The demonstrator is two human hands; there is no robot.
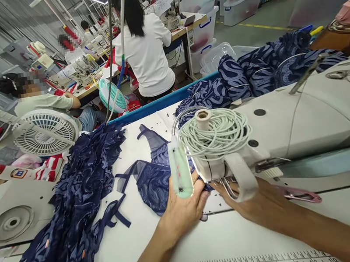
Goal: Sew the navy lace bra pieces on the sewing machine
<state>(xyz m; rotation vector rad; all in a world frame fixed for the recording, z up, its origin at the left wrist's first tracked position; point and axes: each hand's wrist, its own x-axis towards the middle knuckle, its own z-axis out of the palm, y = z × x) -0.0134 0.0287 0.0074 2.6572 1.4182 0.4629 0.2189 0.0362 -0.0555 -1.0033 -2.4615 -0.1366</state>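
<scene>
While resting flat at lower centre, the left hand (184, 207) and right hand (259, 204) are pressing navy fabric (152, 183) under the sewing machine (294, 129), fingers spread.

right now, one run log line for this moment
left hand flat on navy patterned fabric piece | right hand under white sewing machine head

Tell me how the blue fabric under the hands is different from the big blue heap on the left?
The fabric piece under the hands is a single cut shape lying flat on the table; the heap on the left is many pieces bunched in a long, ruffled pile. The left hand presses the piece; nothing touches the heap. Both are navy with a paler swirl pattern.
</scene>
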